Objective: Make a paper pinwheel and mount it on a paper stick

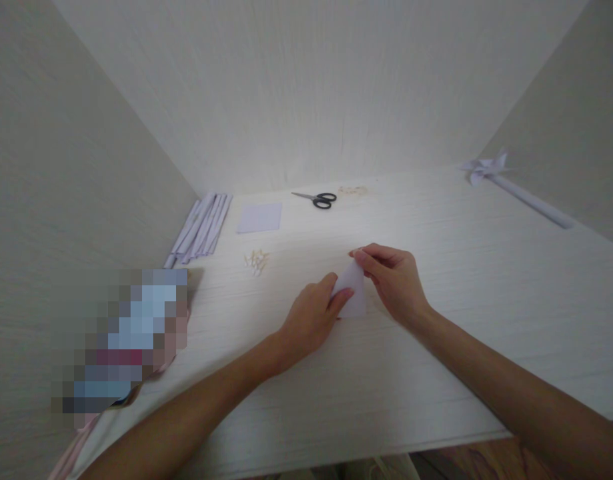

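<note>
A small white folded paper [353,293] lies on the pale wooden table [436,347] in front of me. My left hand [311,319] presses on its left edge with the thumb and fingers. My right hand [393,277] pinches the paper's upper tip from the right. Both hands touch the same paper, which partly hides under the fingers.
At the back lie black-handled scissors [319,199], a flat square sheet [259,217], several rolled paper sticks [201,228] and a small pile of pins [257,261]. A finished paper pinwheel [491,168] rests at the far right. A blurred object [121,333] sits at the left.
</note>
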`<act>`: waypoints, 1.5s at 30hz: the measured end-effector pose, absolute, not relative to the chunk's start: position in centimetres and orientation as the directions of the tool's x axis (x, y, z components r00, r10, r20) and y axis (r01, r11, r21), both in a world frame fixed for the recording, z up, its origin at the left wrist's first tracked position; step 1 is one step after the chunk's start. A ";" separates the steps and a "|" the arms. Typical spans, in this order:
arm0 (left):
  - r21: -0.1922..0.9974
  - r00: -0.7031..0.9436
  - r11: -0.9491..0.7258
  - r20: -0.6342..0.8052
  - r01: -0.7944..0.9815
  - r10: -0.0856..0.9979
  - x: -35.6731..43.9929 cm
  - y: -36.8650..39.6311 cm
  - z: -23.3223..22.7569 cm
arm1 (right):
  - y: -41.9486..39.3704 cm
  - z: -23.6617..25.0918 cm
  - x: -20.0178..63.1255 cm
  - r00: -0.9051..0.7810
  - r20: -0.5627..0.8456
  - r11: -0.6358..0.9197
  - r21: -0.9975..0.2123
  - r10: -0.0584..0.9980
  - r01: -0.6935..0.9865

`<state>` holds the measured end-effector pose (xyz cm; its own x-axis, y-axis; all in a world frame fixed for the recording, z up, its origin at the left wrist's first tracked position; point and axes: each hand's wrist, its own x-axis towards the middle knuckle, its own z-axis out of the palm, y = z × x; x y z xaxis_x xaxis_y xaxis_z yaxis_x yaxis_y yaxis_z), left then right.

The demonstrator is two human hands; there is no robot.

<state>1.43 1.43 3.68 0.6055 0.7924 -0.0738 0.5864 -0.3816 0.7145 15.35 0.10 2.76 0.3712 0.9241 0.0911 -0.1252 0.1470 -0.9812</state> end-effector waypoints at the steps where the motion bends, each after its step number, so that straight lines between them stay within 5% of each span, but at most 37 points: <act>1: 0.712 0.606 -0.384 -0.074 0.588 0.792 1.4 1.4 3.7 | 0.1 2.8 15.4 0.370 0.093 0.148 -0.981 0.924 -0.122; 34: 0.750 0.631 -0.356 -0.105 0.558 0.769 1.5 1.5 3.7 | 0.3 2.9 15.5 0.319 0.063 0.163 -0.941 0.946 -0.297; 45: 0.744 0.638 -0.364 -0.106 0.560 0.763 1.5 1.6 3.8 | 0.1 2.6 15.6 0.260 0.062 0.092 -0.990 0.964 -0.108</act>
